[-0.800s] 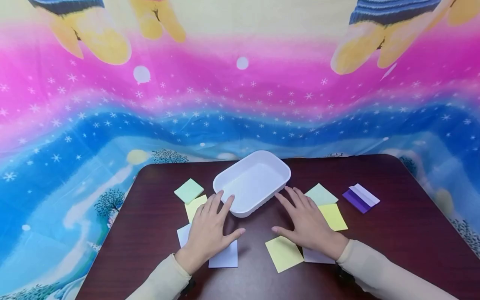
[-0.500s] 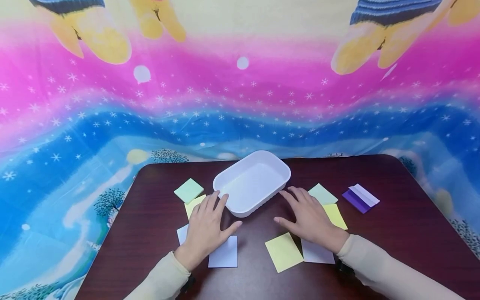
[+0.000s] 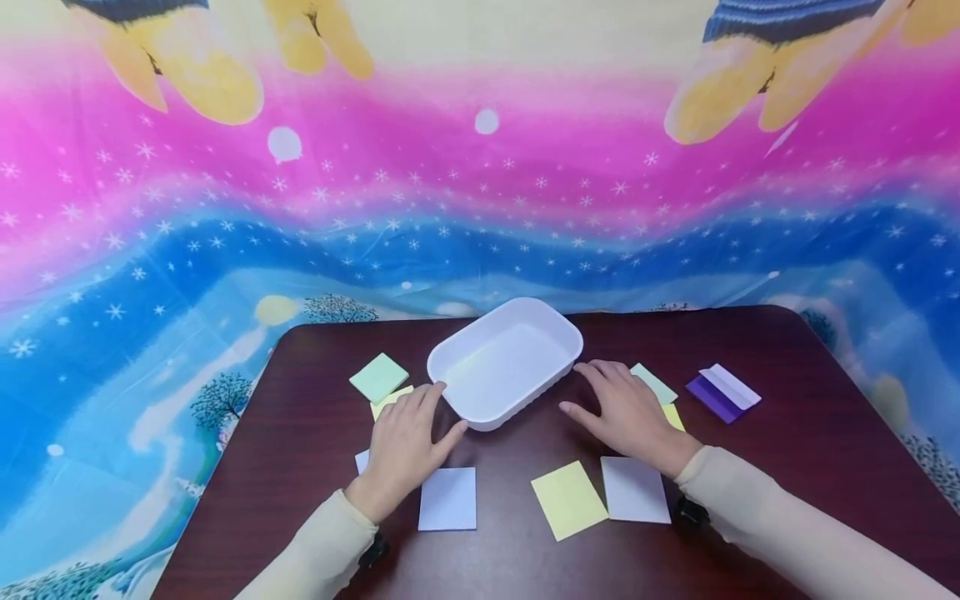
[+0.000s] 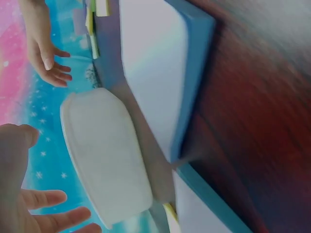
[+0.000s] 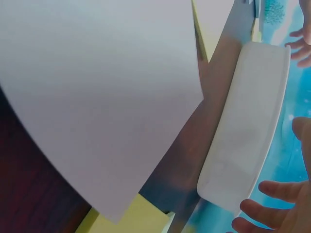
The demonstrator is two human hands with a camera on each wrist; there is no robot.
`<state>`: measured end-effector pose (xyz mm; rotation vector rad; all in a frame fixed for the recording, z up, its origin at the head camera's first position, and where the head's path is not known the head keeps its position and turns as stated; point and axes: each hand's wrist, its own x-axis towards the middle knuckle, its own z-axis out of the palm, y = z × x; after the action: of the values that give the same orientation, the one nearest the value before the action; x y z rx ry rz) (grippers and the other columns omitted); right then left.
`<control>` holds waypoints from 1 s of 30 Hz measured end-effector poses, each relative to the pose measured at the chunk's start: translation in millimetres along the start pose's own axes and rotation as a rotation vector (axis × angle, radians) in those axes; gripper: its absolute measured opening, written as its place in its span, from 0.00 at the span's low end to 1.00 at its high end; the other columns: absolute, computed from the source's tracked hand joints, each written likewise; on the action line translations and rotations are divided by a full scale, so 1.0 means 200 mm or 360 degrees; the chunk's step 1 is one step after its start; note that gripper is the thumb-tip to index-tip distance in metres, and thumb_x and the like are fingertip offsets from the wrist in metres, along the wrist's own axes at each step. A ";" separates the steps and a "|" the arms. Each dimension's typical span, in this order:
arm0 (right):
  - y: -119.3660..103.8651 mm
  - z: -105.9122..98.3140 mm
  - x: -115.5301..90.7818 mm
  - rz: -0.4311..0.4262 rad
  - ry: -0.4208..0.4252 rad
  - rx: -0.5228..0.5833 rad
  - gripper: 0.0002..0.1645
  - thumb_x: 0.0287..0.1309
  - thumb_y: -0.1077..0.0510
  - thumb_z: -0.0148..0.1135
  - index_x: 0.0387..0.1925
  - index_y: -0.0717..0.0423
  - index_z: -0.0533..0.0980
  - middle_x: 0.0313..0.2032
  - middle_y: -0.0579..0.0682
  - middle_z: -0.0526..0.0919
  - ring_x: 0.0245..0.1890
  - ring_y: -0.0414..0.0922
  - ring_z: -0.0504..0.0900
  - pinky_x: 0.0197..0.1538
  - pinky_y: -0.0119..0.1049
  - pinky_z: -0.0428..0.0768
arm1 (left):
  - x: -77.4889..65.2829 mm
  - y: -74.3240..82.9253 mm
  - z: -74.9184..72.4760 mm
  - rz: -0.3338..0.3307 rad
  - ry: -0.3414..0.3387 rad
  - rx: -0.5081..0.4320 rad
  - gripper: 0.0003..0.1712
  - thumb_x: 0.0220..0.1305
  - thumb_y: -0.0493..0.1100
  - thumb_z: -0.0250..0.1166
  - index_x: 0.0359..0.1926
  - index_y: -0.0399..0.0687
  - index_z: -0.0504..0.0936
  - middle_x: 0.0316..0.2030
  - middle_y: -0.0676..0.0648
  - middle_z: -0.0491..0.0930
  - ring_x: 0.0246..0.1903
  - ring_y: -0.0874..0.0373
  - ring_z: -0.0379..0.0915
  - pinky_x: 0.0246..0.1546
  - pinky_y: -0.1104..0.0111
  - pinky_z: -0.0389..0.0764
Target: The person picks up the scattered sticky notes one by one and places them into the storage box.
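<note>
A white plastic tub (image 3: pixel 504 362) stands at an angle on the table, nothing inside it. My left hand (image 3: pixel 405 446), fingers relaxed and spread, reaches over sticky notes with fingertips right at the tub's near-left corner. On the other side, my right hand (image 3: pixel 632 412) hovers with loosely bent fingers, its fingertips close to the tub's right wall. Both hands hold nothing; in the right wrist view the fingers (image 5: pixel 265 213) overlap the tub's end. Under the left wrist lies a lavender sticky-note pad (image 3: pixel 448 498), with another pad mostly hidden. A whitish pad (image 3: pixel 635 490) lies below the right hand.
A green pad (image 3: pixel 378 377) and a part-hidden yellow pad (image 3: pixel 390 402) lie left of the tub. To its right are a pale green pad (image 3: pixel 654 384) and a purple pad (image 3: pixel 723 393) with a lifted sheet. A yellow pad (image 3: pixel 568 500) lies nearer. A printed cloth (image 3: pixel 487 192) hangs behind the table.
My hands have drawn apart: the right has shifted right and slightly forward, the left a little left. More of the near pads shows. The tub stays in place.
</note>
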<state>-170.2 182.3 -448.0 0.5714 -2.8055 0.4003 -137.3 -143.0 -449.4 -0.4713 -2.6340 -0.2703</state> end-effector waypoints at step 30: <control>0.11 -0.02 0.18 0.0214 0.0017 0.0213 0.34 0.57 0.42 0.59 0.60 0.57 0.70 0.56 0.58 0.75 0.53 0.56 0.73 0.48 0.58 0.75 | 0.04 -0.05 0.03 -0.0148 -0.0052 -0.0025 0.28 0.60 0.63 0.53 0.44 0.46 0.82 0.24 0.51 0.78 0.21 0.59 0.74 0.14 0.67 0.69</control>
<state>-210.8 190.2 -437.9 0.4064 -2.8311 0.6196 -150.9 -147.4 -452.5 -0.3621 -2.6914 -0.3157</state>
